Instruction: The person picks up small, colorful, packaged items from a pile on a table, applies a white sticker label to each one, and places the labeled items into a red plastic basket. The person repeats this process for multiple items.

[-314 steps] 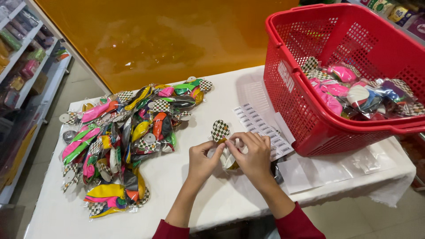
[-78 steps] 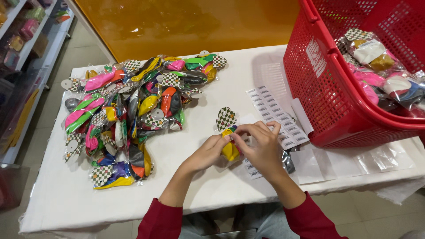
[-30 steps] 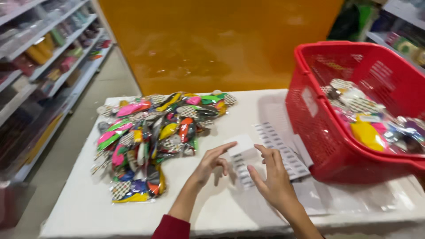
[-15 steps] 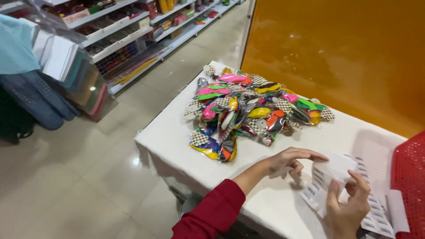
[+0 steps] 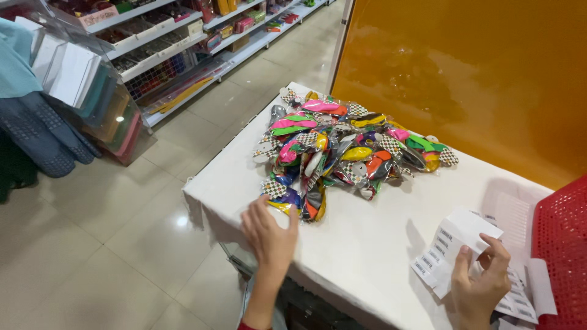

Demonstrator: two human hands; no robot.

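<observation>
Head view, white barcode label sheet (image 5: pixel 449 247), curled, pinched by right hand (image 5: pixel 480 284)

Two bare hands are seen: one left hand (image 5: pixel 269 235) and one right hand (image 5: pixel 480 287). One white sheet of barcode stickers (image 5: pixel 455 247) is held up in the right hand, and a second such sheet (image 5: pixel 520 299) is seen lying flat beneath it. One heap of small multicoloured foil packets with checkered tabs (image 5: pixel 342 153) is counted on one white-covered table (image 5: pixel 367 244); the packets overlap too thickly to be numbered singly, though well over a dozen are shown. One red plastic mesh basket (image 5: pixel 562 244) is cut by the right edge. One orange panel (image 5: pixel 465 67) is seen behind.
</observation>
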